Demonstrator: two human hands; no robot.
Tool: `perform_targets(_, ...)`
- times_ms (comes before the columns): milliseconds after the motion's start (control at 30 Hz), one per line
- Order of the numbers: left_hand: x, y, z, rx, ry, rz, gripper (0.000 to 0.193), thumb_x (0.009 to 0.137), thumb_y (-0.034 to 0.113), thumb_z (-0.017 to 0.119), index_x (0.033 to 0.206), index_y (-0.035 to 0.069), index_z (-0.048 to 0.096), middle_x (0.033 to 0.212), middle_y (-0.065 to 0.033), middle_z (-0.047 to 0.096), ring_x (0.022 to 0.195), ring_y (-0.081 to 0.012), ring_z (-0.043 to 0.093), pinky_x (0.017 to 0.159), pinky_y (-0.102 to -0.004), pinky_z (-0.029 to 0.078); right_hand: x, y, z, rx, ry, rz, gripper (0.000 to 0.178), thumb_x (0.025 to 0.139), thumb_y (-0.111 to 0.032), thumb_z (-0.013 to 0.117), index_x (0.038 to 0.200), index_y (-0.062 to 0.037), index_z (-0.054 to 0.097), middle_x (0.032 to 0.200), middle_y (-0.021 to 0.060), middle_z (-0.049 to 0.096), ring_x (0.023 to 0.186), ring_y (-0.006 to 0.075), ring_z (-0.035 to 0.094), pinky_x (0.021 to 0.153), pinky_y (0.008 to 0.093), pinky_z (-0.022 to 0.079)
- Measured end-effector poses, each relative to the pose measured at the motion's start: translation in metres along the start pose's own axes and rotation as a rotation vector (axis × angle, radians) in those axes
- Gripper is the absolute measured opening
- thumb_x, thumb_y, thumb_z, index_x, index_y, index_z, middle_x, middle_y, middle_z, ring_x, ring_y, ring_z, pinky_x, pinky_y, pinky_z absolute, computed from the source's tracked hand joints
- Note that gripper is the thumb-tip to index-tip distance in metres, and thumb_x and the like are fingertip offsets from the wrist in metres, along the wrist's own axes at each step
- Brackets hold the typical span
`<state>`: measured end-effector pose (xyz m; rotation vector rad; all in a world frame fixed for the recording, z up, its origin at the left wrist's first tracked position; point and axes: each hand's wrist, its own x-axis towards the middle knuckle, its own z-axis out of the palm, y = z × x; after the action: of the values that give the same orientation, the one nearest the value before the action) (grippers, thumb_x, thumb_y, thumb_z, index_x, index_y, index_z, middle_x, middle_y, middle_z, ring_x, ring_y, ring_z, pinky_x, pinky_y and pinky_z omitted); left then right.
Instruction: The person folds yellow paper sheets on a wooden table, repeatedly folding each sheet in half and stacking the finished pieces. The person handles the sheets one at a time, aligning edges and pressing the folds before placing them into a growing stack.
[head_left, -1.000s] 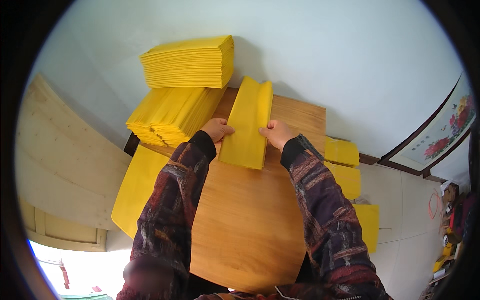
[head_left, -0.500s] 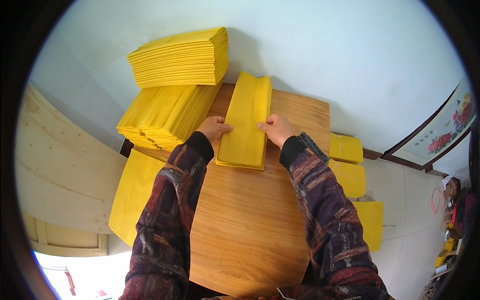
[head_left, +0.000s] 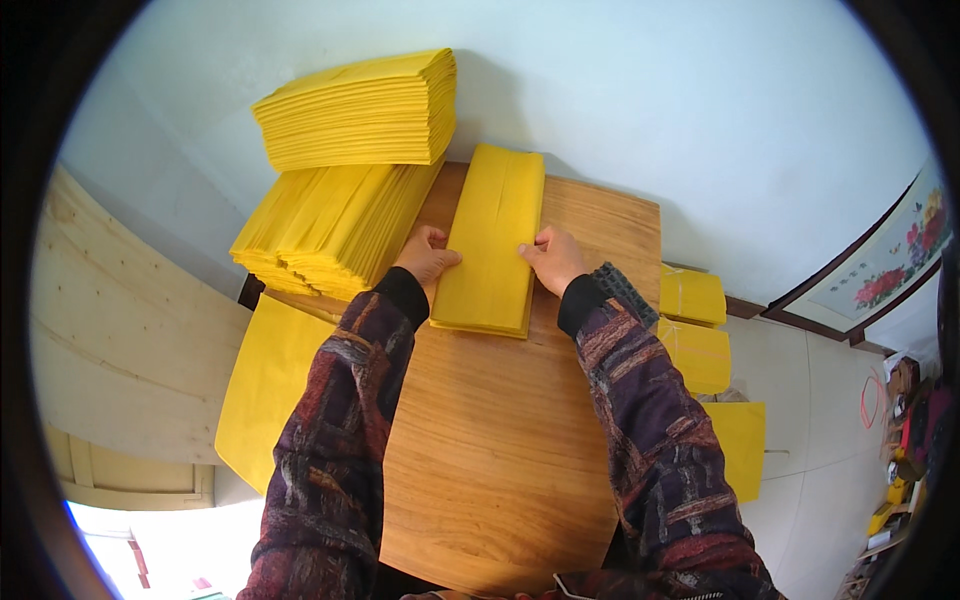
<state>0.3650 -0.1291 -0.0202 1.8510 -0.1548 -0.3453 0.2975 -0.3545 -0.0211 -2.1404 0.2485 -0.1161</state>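
A short stack of folded yellow sheets (head_left: 488, 240), paper or thin cloth, lies lengthwise on the wooden table (head_left: 490, 450). My left hand (head_left: 427, 256) grips its left edge, thumb on top and fingers curled at the side. Opposite it, my right hand (head_left: 556, 262) holds the right edge in the same way, its thumb over the top sheet. The undersides of the fingers are hidden. A faint crease runs down the middle of the top sheet, which lies nearly flat.
Left of the hands rises a tall pile of folded yellow sheets (head_left: 350, 225), with another bundle (head_left: 355, 112) on top. A large yellow sheet (head_left: 265, 385) is beside the table's left side. By my right wrist sits a dark textured object (head_left: 627, 290). Yellow bundles (head_left: 693, 355) stand beyond the table's right edge.
The top sheet looks flatter, its far end less folded up along the middle. Both hands keep nearly the same places at the stack's edges.
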Motion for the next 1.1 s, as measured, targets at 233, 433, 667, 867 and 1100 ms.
perform_targets(233, -0.008, 0.001, 0.011, 0.208, 0.047, 0.172, 0.069, 0.080, 0.015, 0.065, 0.140, -0.004, 0.035, 0.133, -0.0236, 0.050, 0.121, -0.0319, 0.051, 0.100, -0.0358, 0.042, -0.014, -0.008, -0.003, -0.104, 0.033, -0.006, 0.041, 0.090, -0.027, 0.061, 0.118, 0.0020, 0.053, 0.108, 0.0229, 0.063, 0.101, 0.0362, 0.060, 0.087, 0.0423, 0.046)
perform_targets(433, -0.028, 0.009, 0.029, 0.432, 0.100, 0.217, 0.069, 0.085, 0.017, 0.058, 0.144, -0.003, 0.029, 0.143, -0.0267, 0.039, 0.132, -0.0371, 0.039, 0.109, -0.0368, 0.032, -0.017, -0.007, 0.002, -0.182, 0.009, -0.038, 0.044, 0.090, -0.027, 0.060, 0.123, 0.0008, 0.051, 0.112, 0.0245, 0.062, 0.105, 0.0387, 0.059, 0.089, 0.0445, 0.046)
perform_targets(667, -0.060, 0.019, 0.026, 0.373, 0.242, 0.332, 0.065, 0.088, 0.023, 0.061, 0.141, -0.003, 0.034, 0.141, -0.0267, 0.040, 0.133, -0.0371, 0.038, 0.110, -0.0380, 0.031, -0.028, -0.009, -0.007, -0.248, 0.113, -0.059, 0.042, 0.089, -0.027, 0.062, 0.118, 0.0008, 0.053, 0.098, 0.0208, 0.065, 0.091, 0.0360, 0.063, 0.079, 0.0430, 0.048)
perform_targets(867, -0.249, -0.002, 0.016, 0.111, -0.001, 0.573, 0.045, 0.088, 0.017, 0.064, 0.129, 0.003, 0.052, 0.125, -0.0185, 0.057, 0.116, -0.0348, 0.054, 0.100, -0.0393, 0.042, -0.105, -0.021, -0.005, -0.136, 0.113, -0.314, 0.029, 0.087, -0.017, 0.064, 0.109, 0.0006, 0.056, 0.084, 0.0132, 0.064, 0.074, 0.0256, 0.063, 0.066, 0.0353, 0.050)
perform_targets(1100, -0.429, -0.035, -0.039, -0.106, 0.069, 0.075, 0.021, 0.089, 0.010, 0.061, 0.108, 0.002, 0.064, 0.093, -0.0130, 0.068, 0.086, -0.0254, 0.067, 0.078, -0.0334, 0.052, -0.242, -0.071, 0.060, -0.135, -0.155, -0.456, 0.018, 0.082, -0.006, 0.066, 0.098, -0.0024, 0.057, 0.091, 0.0124, 0.059, 0.082, 0.0282, 0.060, 0.071, 0.0366, 0.049)
